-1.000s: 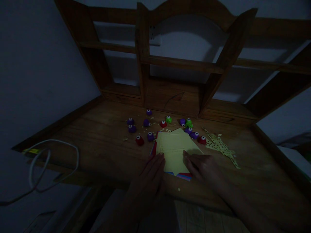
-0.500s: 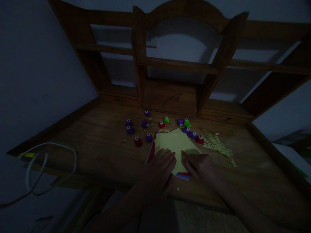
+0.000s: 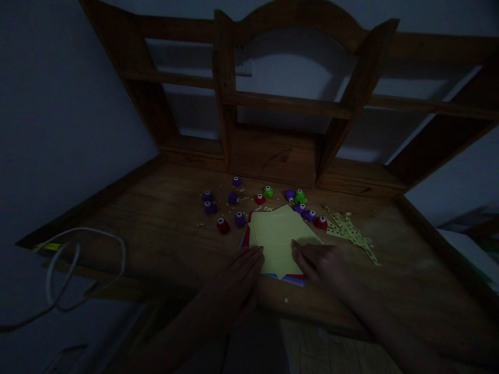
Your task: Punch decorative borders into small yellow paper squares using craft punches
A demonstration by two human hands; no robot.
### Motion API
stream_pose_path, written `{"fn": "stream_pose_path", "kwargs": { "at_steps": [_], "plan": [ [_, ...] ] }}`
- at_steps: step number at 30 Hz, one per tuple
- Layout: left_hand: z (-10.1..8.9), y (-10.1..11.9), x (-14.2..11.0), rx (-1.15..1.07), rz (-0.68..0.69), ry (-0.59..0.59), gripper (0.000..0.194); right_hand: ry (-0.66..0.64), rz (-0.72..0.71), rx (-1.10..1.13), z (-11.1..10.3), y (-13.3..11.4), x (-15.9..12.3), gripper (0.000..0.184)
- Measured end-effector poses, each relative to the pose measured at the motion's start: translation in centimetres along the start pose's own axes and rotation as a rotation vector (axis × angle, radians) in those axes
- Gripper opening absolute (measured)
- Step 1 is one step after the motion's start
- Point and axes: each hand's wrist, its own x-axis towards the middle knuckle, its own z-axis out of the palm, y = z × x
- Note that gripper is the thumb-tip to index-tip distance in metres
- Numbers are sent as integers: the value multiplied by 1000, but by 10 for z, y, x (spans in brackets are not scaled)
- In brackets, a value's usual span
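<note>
While the left hand [image 3: 242,267] lies flat at the eight o'clock edge of yellow paper [image 3: 273,227], the right hand [image 3: 324,264] curls at four, any pinch unclear.

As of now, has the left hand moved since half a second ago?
Yes, leftward: judged against the fixed wooden shelf unit, the left hand has shifted from farther across the yellow paper to its left edge.

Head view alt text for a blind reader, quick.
Left hand and right hand rest on pale yellow paper atop red and blue sheets, on a dim wooden desk. Beyond are purple, red and green one-eyed pieces; punched yellow strips lie right.
</note>
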Motion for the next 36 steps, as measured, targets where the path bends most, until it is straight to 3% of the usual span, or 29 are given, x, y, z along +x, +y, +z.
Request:
{"fn": "stream_pose_path", "kwargs": {
  "at_steps": [4,7,10,12,15,20,26,32,36],
  "plan": [
    [-3,-1,-5,-24,-13,11,57,77,150,291,-12,2,15,25],
    [-6,-3,0,-37,-7,53,55,67,416,542,-19,8,36,32],
    [-9,-4,12,-51,11,56,50,-300,530,780,-19,14,59,42],
    [-9,-5,21,-69,27,39,46,-519,499,849,-17,16,71,45],
    [-6,-9,29,-89,31,-5,43,-645,454,859,-14,18,82,48],
    [-3,-16,29,-73,52,-37,46,-709,495,813,-10,22,91,50],
    [-10,-20,30,-88,64,-64,49,-904,563,774,-10,29,104,50],
    [-13,-28,26,-133,133,-55,45,-850,575,752,-18,41,92,46],
    [-14,-35,14,-132,145,-52,47,-805,657,721,-22,53,80,44]
  ]
}}
